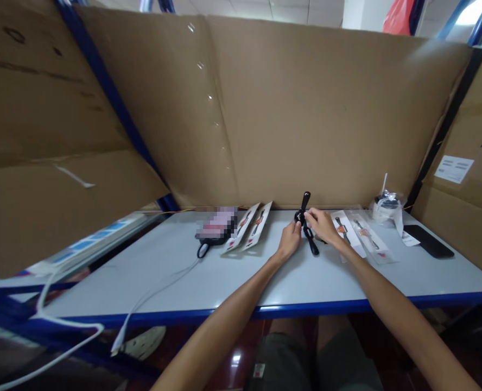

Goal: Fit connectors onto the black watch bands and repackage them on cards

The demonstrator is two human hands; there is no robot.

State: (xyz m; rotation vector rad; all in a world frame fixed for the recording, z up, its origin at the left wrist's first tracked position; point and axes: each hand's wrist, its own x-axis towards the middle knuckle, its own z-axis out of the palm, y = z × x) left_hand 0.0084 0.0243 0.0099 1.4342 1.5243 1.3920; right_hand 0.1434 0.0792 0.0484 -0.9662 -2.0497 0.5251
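A glossy black strap-like item with a rounded middle and two long ends is held up over the table; its exact kind is hard to make out. My left hand is closed around the left side of its middle. From the right, my right hand pinches the same middle part, fingers bent, hiding some of it. Just right of that hand lies a white card pack printed with a black strap and an orange patch. Beside it is a similar clear-wrapped pack.
Two printed card packs lean left of my hands, near a phone-like device. A white cable hangs over the front edge. A plastic-wrapped cup and a black phone-like slab are at right. Cardboard walls enclose the table.
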